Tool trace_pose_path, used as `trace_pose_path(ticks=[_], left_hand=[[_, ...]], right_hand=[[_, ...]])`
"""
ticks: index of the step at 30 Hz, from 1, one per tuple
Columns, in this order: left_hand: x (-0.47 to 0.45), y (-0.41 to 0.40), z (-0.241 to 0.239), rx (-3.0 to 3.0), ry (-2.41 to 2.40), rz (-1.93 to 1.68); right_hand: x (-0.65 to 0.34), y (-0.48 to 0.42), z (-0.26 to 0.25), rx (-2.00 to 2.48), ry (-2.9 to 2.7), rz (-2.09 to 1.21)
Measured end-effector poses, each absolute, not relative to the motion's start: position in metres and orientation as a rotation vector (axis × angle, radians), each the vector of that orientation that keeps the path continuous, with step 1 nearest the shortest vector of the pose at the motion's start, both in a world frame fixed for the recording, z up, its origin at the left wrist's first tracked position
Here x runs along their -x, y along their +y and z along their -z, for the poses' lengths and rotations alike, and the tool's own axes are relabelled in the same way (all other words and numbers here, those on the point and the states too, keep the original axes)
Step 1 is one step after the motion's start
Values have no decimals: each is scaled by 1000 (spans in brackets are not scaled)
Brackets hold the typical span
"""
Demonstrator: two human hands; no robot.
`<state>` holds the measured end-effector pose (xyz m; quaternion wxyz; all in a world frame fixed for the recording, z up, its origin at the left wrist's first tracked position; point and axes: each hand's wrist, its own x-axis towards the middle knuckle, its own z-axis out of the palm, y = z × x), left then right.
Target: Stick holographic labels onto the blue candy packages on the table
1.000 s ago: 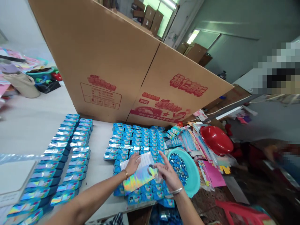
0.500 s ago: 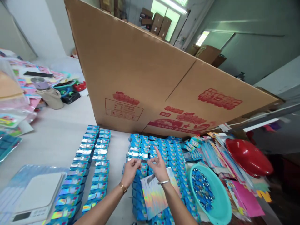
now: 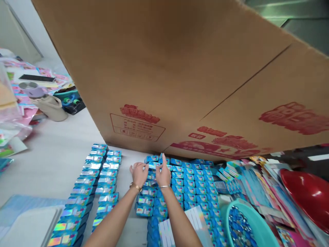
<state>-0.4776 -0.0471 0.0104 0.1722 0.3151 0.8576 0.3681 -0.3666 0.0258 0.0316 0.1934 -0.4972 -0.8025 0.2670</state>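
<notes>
At the back left of a dense block of small blue boxes (image 3: 189,183), my two hands are close together. My left hand (image 3: 139,175) has its thumb and forefinger pinched. My right hand (image 3: 163,175) pinches low while its forefinger points up. A thin, shiny strip appears to run between the fingertips, over a blue box (image 3: 154,165); its edges are hard to make out. Below my right forearm lies a sheet of pale strips (image 3: 195,219), partly covered by the arm.
Two rows of blue boxes (image 3: 84,190) stand to the left. A large cardboard box (image 3: 144,68) rises behind. On the right are a turquoise basin (image 3: 262,226) of blue pieces and a red bowl (image 3: 305,195). A bottle (image 3: 52,106) and white scale (image 3: 31,226) are at left.
The view has moved nearer the cardboard box. My hands have moved to boxes at the far end of the block and pressed in around one there.
</notes>
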Motion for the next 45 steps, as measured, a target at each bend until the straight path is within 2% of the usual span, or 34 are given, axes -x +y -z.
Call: trace_pose_path(ticks=[9, 25, 34, 38, 41, 45], left_hand=[[487, -31, 22, -849, 2472, -917], [485, -17, 34, -621, 2370, -865], [490, -10, 53, -265, 2110, -998], [497, -19, 51, -186, 2061, -1202], [495, -34, 32, -138, 1948, -1384], [487, -55, -6, 125, 1264, -1465]], right_hand=[[382, 44, -1, 1416, -2434, -683], [386, 51, 6, 1666, -2498, -580], [375, 56, 8, 1764, -2289, -760], [364, 49, -12, 1532, -2064, -961], [351, 40, -36, 1381, -1751, -1342], [340, 24, -65, 1297, -1257, -1994]])
